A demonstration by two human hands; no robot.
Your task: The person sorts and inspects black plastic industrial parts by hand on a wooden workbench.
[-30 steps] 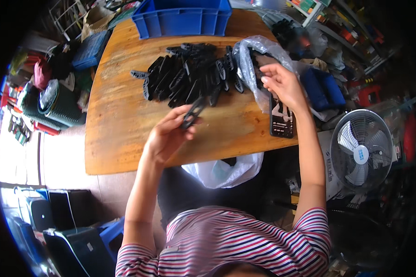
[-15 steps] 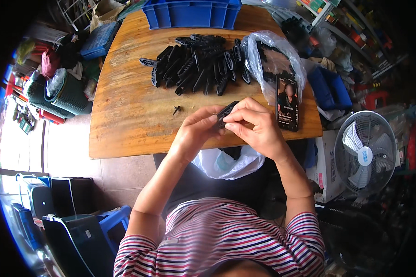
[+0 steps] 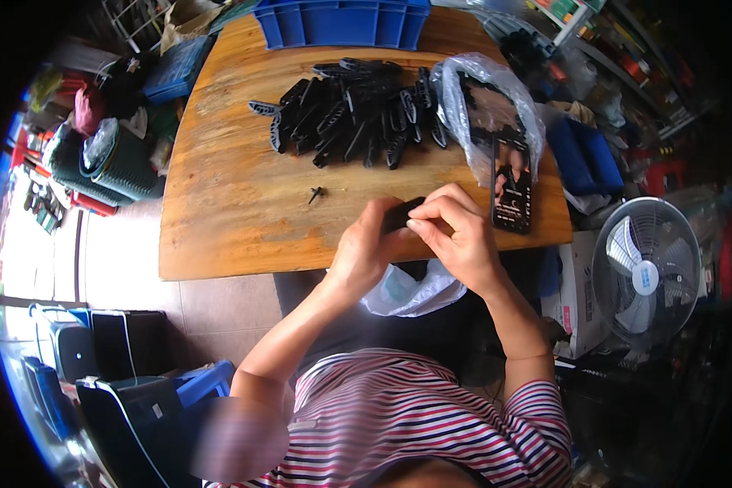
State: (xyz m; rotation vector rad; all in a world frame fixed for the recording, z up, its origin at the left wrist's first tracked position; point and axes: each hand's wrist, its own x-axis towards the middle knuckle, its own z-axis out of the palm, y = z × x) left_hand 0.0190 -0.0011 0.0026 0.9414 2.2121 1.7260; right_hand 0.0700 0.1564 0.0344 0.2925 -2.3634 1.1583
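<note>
Just over the table's near edge, my left hand [image 3: 359,250] is wrapped round a slim black plastic part [image 3: 399,215], its far end pointing up and right. My right hand [image 3: 462,244] pinches at the right side of this part with thumb and forefinger; anything smaller between those fingertips is hidden. A tiny black piece [image 3: 315,193] lies on the wood to the left of my hands. Farther back is a heaped pile of similar black plastic parts [image 3: 342,118], some showing slotted faces.
The wooden table [image 3: 211,179] holds a blue crate [image 3: 342,28] at the back, a clear plastic bag [image 3: 530,110] with black parts, and a lit phone [image 3: 511,187] at right. A white bag [image 3: 411,294] hangs below the near edge. A fan [image 3: 644,276] stands to the right.
The black part has turned in my left hand: its openwork face showed before, now a plain dark side does. My left hand has shifted slightly right and lower; my right still pinches.
</note>
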